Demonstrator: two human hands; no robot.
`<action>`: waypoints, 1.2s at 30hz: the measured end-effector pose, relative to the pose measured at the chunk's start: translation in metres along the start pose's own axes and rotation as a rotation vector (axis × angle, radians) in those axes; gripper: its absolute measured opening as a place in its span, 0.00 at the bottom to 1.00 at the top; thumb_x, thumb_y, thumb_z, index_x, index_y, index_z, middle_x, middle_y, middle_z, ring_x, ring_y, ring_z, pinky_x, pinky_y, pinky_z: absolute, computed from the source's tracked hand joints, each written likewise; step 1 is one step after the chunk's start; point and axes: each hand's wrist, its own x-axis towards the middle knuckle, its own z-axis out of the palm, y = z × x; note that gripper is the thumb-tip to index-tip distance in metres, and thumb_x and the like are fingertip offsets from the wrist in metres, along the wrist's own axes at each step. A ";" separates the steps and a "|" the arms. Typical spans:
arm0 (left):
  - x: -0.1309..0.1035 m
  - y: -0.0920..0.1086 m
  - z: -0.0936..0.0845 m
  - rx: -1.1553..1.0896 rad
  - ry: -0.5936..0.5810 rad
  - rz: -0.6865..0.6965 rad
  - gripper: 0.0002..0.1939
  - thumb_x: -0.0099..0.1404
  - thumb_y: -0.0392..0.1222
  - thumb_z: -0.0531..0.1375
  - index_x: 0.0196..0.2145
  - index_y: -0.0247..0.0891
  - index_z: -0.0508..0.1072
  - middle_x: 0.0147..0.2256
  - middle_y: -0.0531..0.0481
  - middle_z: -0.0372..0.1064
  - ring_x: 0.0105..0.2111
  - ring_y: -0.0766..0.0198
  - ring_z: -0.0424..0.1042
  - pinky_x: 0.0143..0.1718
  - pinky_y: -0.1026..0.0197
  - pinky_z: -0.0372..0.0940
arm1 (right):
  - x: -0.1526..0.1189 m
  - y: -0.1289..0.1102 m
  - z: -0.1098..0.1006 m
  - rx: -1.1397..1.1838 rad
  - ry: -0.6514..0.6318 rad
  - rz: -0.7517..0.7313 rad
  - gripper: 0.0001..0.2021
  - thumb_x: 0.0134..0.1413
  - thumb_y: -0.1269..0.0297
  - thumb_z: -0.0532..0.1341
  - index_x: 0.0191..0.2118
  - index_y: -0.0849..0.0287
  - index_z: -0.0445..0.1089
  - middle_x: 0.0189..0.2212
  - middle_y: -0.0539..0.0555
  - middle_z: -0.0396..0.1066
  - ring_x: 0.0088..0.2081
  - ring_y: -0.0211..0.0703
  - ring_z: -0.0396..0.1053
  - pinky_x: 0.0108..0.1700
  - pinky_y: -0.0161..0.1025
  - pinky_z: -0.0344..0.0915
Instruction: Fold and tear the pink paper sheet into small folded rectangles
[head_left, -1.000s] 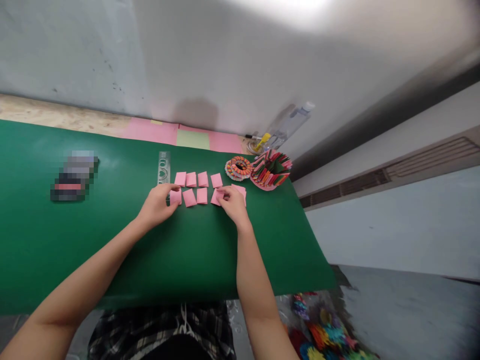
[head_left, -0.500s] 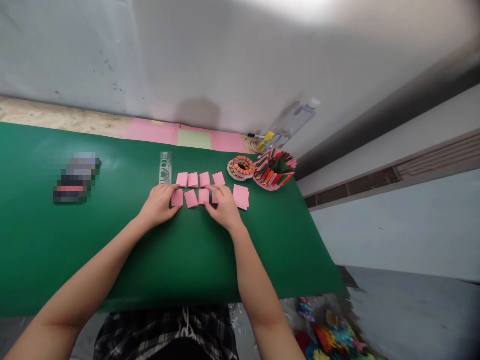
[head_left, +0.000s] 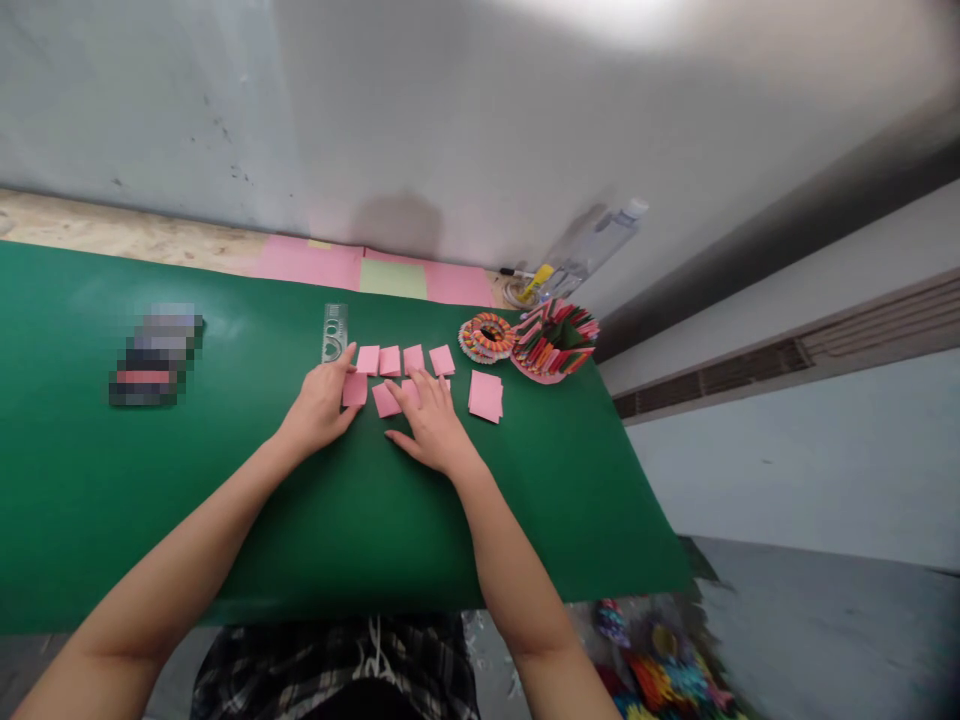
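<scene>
Small folded pink papers lie in two rows on the green table [head_left: 315, 540]. My left hand [head_left: 315, 407] is at the left end of the near row, its thumb and forefinger apart around the edges of the leftmost pink paper [head_left: 355, 390]. My right hand [head_left: 433, 425] is open over the same row, fingers spread above another pink paper [head_left: 387, 400] and partly hiding those to its right. Behind my fingers runs the far row, with a pink paper [head_left: 368, 360] at its left end. A stack of larger pink papers [head_left: 486, 396] sits to the right.
A clear stencil ruler [head_left: 334, 333] lies beyond my left hand. Folded-paper rings [head_left: 487, 337] and a round folded-paper piece [head_left: 553, 342] stand at the back right, near a plastic bottle [head_left: 600, 245]. A pixelated dark object [head_left: 155, 355] is far left. Colourful pieces [head_left: 667, 680] are below the table.
My right hand has shifted left along the near row, and its fingers have spread. My left forefinger has lifted away from the leftmost paper's top edge, pointing further forward.
</scene>
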 end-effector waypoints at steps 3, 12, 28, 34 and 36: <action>0.001 0.002 -0.002 0.020 0.022 0.024 0.38 0.59 0.35 0.57 0.63 0.34 0.44 0.48 0.37 0.66 0.49 0.49 0.65 0.52 0.45 0.59 | -0.003 -0.014 0.009 -0.032 -0.034 0.102 0.38 0.53 0.49 0.59 0.66 0.51 0.43 0.67 0.62 0.33 0.66 0.66 0.29 0.61 0.68 0.37; 0.000 0.001 0.001 -0.252 0.033 -0.123 0.38 0.58 0.35 0.58 0.63 0.40 0.46 0.49 0.41 0.65 0.45 0.58 0.69 0.47 0.53 0.66 | -0.003 -0.012 0.016 -0.013 -0.161 0.238 0.42 0.48 0.35 0.53 0.66 0.46 0.42 0.68 0.59 0.29 0.65 0.73 0.27 0.58 0.73 0.34; 0.001 0.000 0.006 -0.357 0.053 -0.196 0.35 0.55 0.35 0.59 0.59 0.36 0.52 0.49 0.40 0.65 0.46 0.56 0.68 0.44 0.53 0.68 | 0.057 0.008 0.024 -0.046 -0.149 0.275 0.44 0.46 0.30 0.49 0.66 0.43 0.40 0.68 0.58 0.29 0.65 0.75 0.25 0.58 0.72 0.27; 0.003 0.003 0.001 -0.339 0.067 -0.180 0.35 0.55 0.37 0.61 0.59 0.36 0.54 0.45 0.43 0.68 0.44 0.58 0.69 0.47 0.52 0.66 | 0.050 0.002 0.012 -0.020 -0.052 0.231 0.45 0.49 0.36 0.54 0.67 0.48 0.34 0.68 0.56 0.22 0.65 0.71 0.20 0.59 0.71 0.27; 0.003 0.007 -0.002 -0.320 0.087 -0.164 0.34 0.56 0.39 0.62 0.58 0.37 0.54 0.45 0.44 0.68 0.45 0.57 0.68 0.49 0.51 0.64 | 0.039 -0.002 0.008 0.070 0.086 0.206 0.43 0.53 0.44 0.55 0.67 0.54 0.33 0.68 0.59 0.26 0.66 0.65 0.22 0.61 0.67 0.31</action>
